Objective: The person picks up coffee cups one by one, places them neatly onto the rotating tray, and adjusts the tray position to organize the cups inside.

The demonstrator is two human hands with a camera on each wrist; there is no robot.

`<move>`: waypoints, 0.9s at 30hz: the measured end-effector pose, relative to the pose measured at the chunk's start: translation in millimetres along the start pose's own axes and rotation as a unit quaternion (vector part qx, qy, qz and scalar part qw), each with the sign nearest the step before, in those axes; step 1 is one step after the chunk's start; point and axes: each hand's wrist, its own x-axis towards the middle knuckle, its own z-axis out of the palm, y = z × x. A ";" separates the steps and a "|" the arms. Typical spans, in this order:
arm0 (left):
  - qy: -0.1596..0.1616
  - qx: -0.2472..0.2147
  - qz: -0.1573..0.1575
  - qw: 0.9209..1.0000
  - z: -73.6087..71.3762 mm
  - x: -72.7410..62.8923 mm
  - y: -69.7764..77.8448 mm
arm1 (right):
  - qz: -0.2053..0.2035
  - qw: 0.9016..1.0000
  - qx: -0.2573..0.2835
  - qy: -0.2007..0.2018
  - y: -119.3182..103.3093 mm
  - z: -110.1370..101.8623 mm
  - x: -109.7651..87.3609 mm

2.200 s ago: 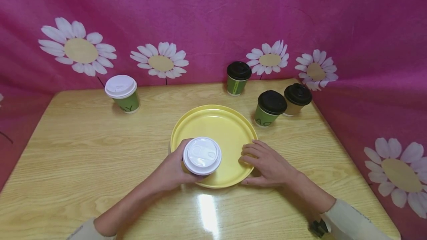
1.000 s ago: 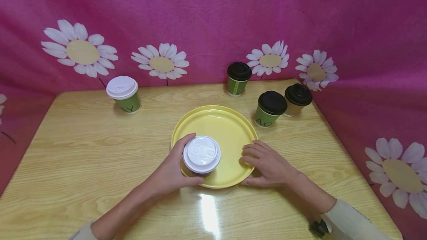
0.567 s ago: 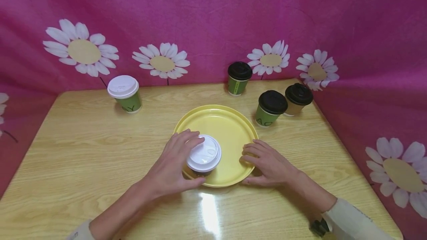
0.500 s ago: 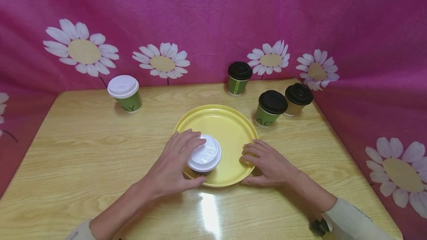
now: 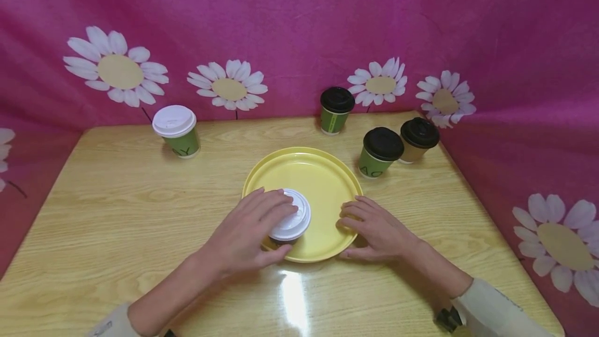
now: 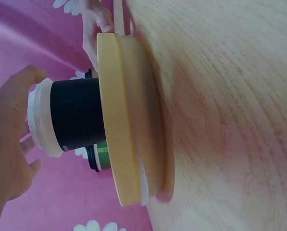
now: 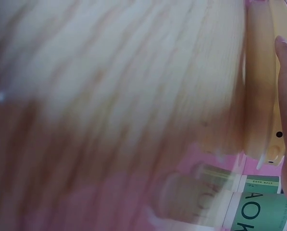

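- White-lidded green cup (image 5: 181,142): upper left.
- Left hand (image 5: 245,230): fingers parted, gripping nothing; lower left of centre.
- White-lidded black cup (image 5: 294,228): upright on yellow tray (image 5: 323,181), lower centre.
- Right hand (image 5: 376,230): fingers curled round tray's rim.
- Black-lidded cups (image 5: 374,164), three: upper right.

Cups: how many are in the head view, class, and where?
5: black cup on the yellow tray; green cup back left; another green cup behind the tray; third green cup at right; brown cup partly behind it.
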 end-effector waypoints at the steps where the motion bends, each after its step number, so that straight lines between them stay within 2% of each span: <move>1: -0.001 0.005 0.004 1.000 0.2 0.0 0.4 | 0.000 1.000 0.002 -0.001 -0.1 0.3 0.0; 12: 0.015 0.013 0.034 0.999 4.4 0.8 1.0 | -0.005 1.000 -0.003 0.002 -1.6 0.5 0.3; 21: 0.011 0.009 0.032 0.999 4.7 1.8 0.0 | -0.005 1.000 -0.007 0.003 -0.1 0.5 0.4; 27: 0.018 0.018 0.043 0.999 4.8 2.5 0.1 | -0.009 1.000 -0.008 0.008 0.0 1.4 0.5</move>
